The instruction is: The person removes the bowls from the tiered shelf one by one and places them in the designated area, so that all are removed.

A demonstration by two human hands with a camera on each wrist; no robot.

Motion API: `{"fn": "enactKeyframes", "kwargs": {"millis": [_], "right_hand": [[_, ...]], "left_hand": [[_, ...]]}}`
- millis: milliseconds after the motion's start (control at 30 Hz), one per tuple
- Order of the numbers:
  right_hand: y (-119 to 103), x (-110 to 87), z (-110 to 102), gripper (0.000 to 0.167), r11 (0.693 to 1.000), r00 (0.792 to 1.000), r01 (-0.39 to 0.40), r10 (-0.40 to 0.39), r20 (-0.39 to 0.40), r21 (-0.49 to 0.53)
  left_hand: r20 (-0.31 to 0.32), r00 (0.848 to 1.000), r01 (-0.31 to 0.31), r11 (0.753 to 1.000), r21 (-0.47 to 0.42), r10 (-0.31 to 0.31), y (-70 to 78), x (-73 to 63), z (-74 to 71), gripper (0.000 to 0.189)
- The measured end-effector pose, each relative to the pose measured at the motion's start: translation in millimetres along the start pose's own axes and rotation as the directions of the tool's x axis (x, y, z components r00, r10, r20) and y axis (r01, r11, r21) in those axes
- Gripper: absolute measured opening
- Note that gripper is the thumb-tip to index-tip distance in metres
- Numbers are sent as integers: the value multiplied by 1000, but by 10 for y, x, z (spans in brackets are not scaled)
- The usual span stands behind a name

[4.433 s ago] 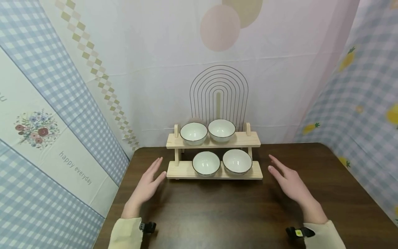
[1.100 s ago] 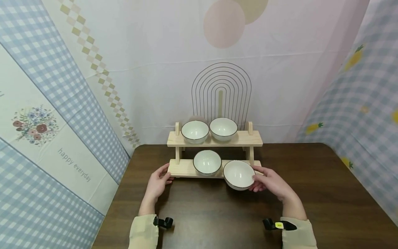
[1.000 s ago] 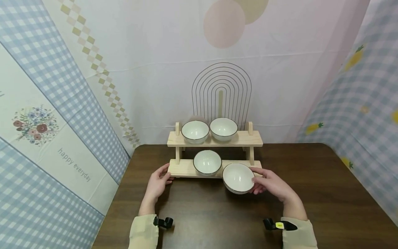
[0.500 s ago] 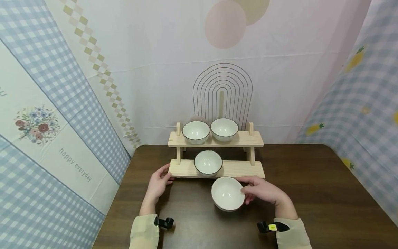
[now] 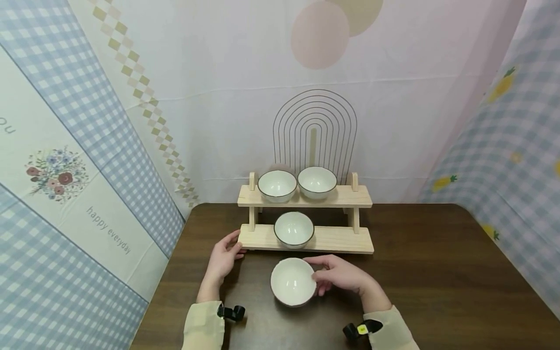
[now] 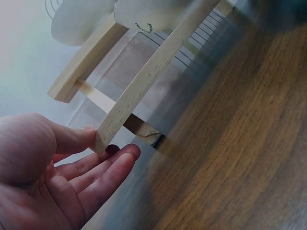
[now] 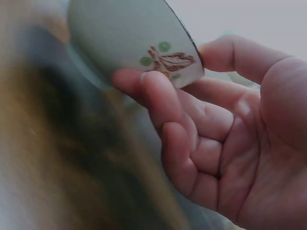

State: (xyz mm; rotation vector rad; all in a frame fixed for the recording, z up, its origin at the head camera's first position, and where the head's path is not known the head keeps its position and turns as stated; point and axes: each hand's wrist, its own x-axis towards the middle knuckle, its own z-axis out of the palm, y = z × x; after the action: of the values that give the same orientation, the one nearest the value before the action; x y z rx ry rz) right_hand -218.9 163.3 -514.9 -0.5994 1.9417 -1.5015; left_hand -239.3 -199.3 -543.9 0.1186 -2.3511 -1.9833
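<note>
A glossy round white bowl (image 5: 292,282) is pinched by the right hand (image 5: 344,276), a tiered pale-wood rack (image 5: 341,238) by the left (image 5: 221,258).

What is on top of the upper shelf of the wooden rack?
A white bowl and, to its right, another white bowl stand upright on the upper shelf; both insides show bare white. The shelf directly under their bases is covered and cannot be seen.

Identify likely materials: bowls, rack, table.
Bowls: probably glazed ceramic; smooth white insides with bright highlights.
Rack: looks like bare pale wood, matte; small dark flecks along the lower board's edge in the left wrist view.
Table: brown wood or wood-look laminate, soft sheen; streaky grain fits either.
</note>
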Motion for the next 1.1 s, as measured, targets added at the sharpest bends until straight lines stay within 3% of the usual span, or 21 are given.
{"fn": "enactKeyframes", "kwargs": {"millis": [567, 1100], "right_hand": [[-53, 339, 621, 65, 986, 984, -55, 81, -160, 158], [-85, 433, 1159, 70, 966, 964, 5, 64, -259, 260]], "left_hand": [[-1, 1000, 8, 1000, -4, -8, 4, 5, -4, 44], [14, 1000, 19, 1000, 7, -19, 15, -59, -59, 43]]}}
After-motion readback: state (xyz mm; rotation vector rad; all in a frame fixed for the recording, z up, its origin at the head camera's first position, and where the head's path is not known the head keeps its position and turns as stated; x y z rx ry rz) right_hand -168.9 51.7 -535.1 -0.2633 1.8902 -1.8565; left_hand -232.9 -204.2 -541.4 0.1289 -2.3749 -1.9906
